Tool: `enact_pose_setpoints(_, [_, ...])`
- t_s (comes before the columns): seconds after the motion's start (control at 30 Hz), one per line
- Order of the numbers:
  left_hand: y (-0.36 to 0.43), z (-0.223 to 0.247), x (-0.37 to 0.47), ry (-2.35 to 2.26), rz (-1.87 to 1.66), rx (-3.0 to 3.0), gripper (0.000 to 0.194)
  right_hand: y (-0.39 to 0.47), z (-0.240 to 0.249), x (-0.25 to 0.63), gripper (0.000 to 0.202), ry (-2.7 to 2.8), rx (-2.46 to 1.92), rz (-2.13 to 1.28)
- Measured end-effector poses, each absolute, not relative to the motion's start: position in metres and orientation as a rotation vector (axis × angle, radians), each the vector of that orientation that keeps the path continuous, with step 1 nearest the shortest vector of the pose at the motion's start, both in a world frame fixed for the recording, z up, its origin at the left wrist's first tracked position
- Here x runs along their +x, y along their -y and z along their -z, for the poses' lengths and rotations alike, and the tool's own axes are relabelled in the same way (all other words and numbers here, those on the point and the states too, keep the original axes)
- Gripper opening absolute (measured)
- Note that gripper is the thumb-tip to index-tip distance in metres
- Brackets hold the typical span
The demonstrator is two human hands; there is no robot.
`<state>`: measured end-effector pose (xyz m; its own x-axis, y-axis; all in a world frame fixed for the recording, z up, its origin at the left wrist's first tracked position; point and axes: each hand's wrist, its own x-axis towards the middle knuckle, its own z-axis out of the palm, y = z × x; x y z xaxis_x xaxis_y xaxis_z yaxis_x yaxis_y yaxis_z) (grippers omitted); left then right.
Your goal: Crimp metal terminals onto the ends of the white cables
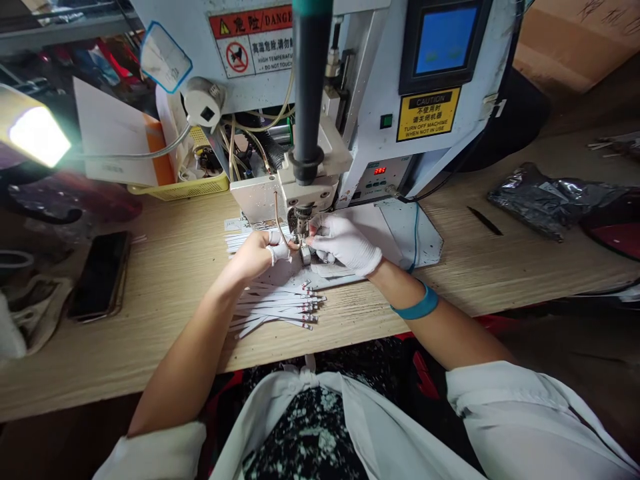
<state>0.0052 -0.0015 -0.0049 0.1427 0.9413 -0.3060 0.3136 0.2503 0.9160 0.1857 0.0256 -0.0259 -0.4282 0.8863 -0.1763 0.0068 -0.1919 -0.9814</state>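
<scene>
My left hand (257, 253), with white covers on some fingers, is at the left of the machine's working head (304, 217), its fingers closed near the tip. Just across from it, my right hand (347, 247) wears a white glove and has its thumb and fingers pinched together. Whatever the fingertips hold is too small and too hidden to make out. Below the hands lies a loose pile of narrow white strips (273, 308) with dark and red marks at their right ends. More white strips (235, 241) lie beside my left hand.
The machine (370, 87) carries a high-temperature warning label (253, 43), a blue screen (447, 39) and a red digital display (380, 171). A lit lamp (40, 137), yellow basket (190, 189) and phone (99, 275) are left. On the right lie a dark pointed tool (485, 221) and plastic bag (545, 193).
</scene>
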Motion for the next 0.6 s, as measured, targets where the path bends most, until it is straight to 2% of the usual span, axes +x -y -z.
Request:
enact_pose_setpoints(0.13, [0.008, -0.007, -0.004, -1.406, -0.604, 1.438, 0.025, -0.029, 0.020, 0.198, 0.014, 1.533, -1.182, -1.773])
enact_pose_setpoints(0.23, [0.017, -0.015, -0.011, -1.412, -0.354, 1.618, 0.022, -0.033, 0.020, 0.208, 0.012, 1.688, -1.172, -1.950])
enact_pose_setpoints(0.3, [0.023, -0.017, -0.012, -1.448, -0.191, 1.732, 0.022, -0.035, 0.022, 0.209, 0.011, 1.746, -1.152, -1.906])
enact_pose_setpoints(0.47, [0.031, -0.021, -0.004, -1.428, 0.074, 1.916, 0.018, -0.040, 0.014, 0.207, 0.013, 1.961, -1.358, -1.134])
enact_pose_setpoints(0.53, [0.030, -0.022, -0.004, -1.367, 0.053, 1.890, 0.024, -0.040, 0.010, 0.208, 0.019, 2.078, -1.461, -0.841])
enact_pose_setpoints(0.6, [0.026, -0.019, -0.006, -1.466, -0.025, 1.903, 0.029, -0.040, 0.010, 0.207, 0.025, 2.137, -1.470, -0.703])
